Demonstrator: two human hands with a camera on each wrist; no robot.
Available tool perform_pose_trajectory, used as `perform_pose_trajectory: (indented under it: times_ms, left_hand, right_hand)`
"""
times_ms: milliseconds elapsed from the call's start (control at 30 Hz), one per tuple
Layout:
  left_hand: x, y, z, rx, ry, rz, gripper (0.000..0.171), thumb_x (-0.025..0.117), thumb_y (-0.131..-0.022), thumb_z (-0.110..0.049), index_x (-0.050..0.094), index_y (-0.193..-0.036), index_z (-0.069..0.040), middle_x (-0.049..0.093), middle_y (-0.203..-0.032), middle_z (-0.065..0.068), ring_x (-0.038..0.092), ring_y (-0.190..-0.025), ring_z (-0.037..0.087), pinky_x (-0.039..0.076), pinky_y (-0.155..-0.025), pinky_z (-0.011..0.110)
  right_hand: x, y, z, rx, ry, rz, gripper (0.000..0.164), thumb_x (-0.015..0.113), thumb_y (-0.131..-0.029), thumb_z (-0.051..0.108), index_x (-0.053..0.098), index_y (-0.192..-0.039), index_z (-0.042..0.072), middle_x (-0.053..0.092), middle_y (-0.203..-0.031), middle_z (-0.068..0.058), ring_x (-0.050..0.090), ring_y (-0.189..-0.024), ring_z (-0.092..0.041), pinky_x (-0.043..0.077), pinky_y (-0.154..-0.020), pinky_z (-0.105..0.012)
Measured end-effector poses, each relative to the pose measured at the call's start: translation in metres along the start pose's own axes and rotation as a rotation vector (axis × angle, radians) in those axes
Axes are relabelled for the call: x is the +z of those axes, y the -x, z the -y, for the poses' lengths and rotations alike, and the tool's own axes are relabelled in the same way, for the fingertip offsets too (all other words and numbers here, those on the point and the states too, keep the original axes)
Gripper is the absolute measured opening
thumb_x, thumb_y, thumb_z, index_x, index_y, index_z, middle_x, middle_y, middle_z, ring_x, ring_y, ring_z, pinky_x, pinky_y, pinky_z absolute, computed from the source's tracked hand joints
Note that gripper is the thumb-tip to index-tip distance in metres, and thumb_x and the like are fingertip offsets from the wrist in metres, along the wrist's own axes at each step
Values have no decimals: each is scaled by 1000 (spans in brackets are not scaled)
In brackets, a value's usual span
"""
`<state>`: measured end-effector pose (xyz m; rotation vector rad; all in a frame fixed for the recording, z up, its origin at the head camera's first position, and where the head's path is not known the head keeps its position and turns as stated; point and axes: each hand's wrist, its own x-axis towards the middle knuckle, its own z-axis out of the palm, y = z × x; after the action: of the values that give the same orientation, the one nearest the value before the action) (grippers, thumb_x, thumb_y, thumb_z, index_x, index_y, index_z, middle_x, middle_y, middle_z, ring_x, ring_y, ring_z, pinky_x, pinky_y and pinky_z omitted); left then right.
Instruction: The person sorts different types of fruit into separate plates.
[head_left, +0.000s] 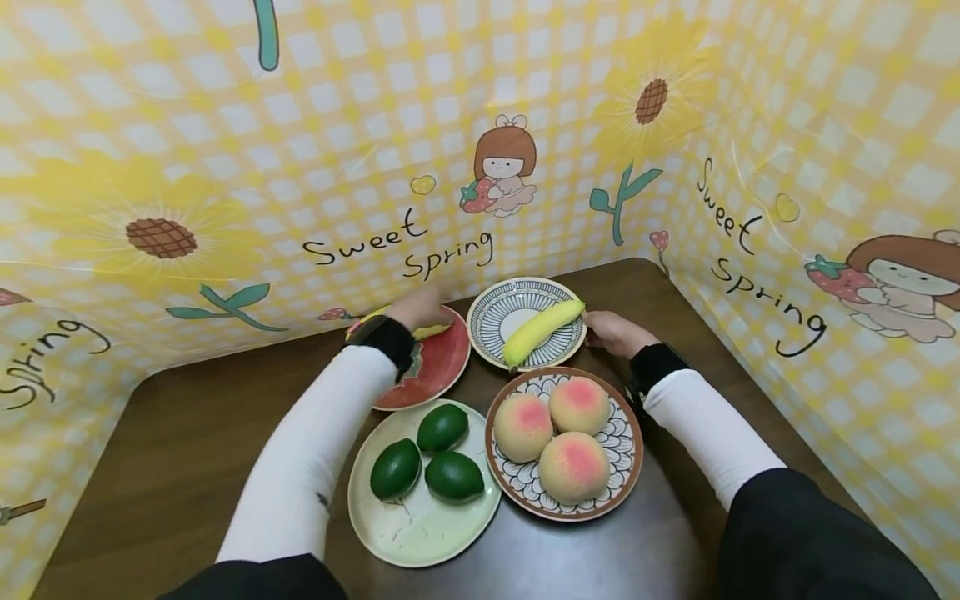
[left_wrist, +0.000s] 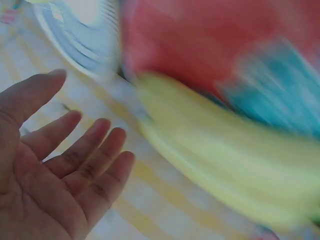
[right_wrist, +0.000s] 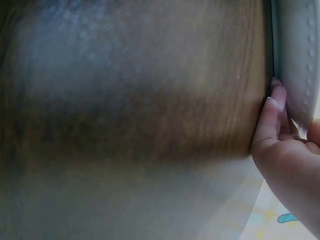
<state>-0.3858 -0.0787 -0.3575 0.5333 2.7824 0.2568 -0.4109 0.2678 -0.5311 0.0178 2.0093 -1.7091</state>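
My left hand [head_left: 420,308] is over the far rim of the red plate [head_left: 450,358], beside a yellow banana [left_wrist: 225,155] that lies along that rim. In the left wrist view its fingers are spread, loosely bent and hold nothing. My forearm hides part of the red plate. At the right edge of the blue-and-white striped plate [head_left: 487,312], my right hand [head_left: 618,333] grips the rim, with fingers [right_wrist: 270,117] low along the outside. Another banana [head_left: 542,332] lies across that plate, its far end close to the right fingertips.
Nearer stand a pale green plate [head_left: 408,542] with three green lemon-shaped fruits [head_left: 453,477] and a brown-rimmed plate [head_left: 630,467] with three peaches [head_left: 573,467]. The plates sit close together on the dark wooden table [head_left: 202,442]. Yellow checked cloth [head_left: 337,125] walls in the back and sides.
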Motion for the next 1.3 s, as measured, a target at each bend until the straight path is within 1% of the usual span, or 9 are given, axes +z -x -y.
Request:
perform_pose_trajectory:
  times_ms: [33, 133, 267, 367, 433, 633, 733, 933, 1300]
  left_hand:
    - [0, 6, 10, -21, 0, 7, 42, 67, -91, -14, 63, -127, 7, 68, -126, 25, 64, -117, 38, 51, -103, 44]
    - [7, 19, 37, -97, -36, 25, 45, 67, -92, -16, 62, -129, 10, 66, -128, 28, 62, -120, 41, 50, -106, 46]
    - [16, 30, 57, -169, -67, 35, 57, 67, -94, -19, 53, -142, 8, 54, -148, 27, 51, -137, 45, 43, -115, 55]
    - [24, 30, 63, -206, -71, 28, 58, 70, -92, -23, 56, -141, 5, 56, -146, 26, 54, -135, 45, 44, -112, 58]
    - [28, 29, 64, -220, -66, 24, 56, 73, -90, -24, 60, -137, 4, 61, -141, 25, 57, -129, 43, 47, -109, 56]
    - [40, 27, 65, -200, -105, 14, 26, 78, -84, -23, 66, -88, -1, 66, -87, 11, 58, -82, 24, 51, -79, 38]
    - [35, 28, 59, -171, -89, 10, 26, 77, -84, -21, 68, -92, 2, 66, -89, 12, 55, -82, 23, 49, -80, 37]
    - [13, 13, 41, -61, 131, 60, 58, 67, -95, -22, 52, -142, 9, 62, -130, 28, 62, -106, 33, 52, -99, 44]
    - [18, -35, -25, 57, 292, -3, 60, 63, -100, -24, 46, -152, 0, 58, -144, 28, 64, -120, 39, 54, -101, 44]
  right_hand:
    - [5, 16, 13, 28, 24, -23, 47, 28, -113, 30, 46, -143, -1, 52, -96, -2, 51, -88, -14, 46, -88, -28]
    - [-8, 7, 0, 30, 14, -21, 51, 27, -113, 34, 44, -147, -1, 52, -99, -2, 49, -91, -14, 45, -92, -30]
    - [-55, -75, -68, 29, -25, -8, 51, 33, -111, 43, 48, -145, 8, 59, -100, 0, 56, -92, -15, 51, -87, -31]
    - [-68, -98, -86, 52, -31, -10, 53, 38, -110, 45, 46, -147, 8, 61, -100, -1, 59, -92, -16, 53, -83, -29]
    - [-68, -98, -89, 39, -35, 2, 55, 39, -110, 44, 44, -149, 7, 61, -102, -2, 59, -92, -17, 53, -84, -29]
    - [-27, -37, -39, 1, -14, 18, 53, 38, -111, 39, 42, -153, 5, 58, -112, -10, 55, -97, -21, 51, -93, -33]
    - [-27, -31, -32, -20, -6, 13, 49, 37, -111, 41, 50, -144, 6, 60, -106, -9, 57, -94, -20, 51, -89, -30]
    - [-35, -31, -23, -22, 3, -23, 49, 33, -112, 38, 51, -140, 2, 55, -100, -7, 52, -91, -20, 49, -91, -34]
    - [-20, -42, -31, -30, 7, -5, 49, 38, -111, 42, 54, -136, 3, 55, -101, -8, 53, -90, -22, 49, -87, -33]
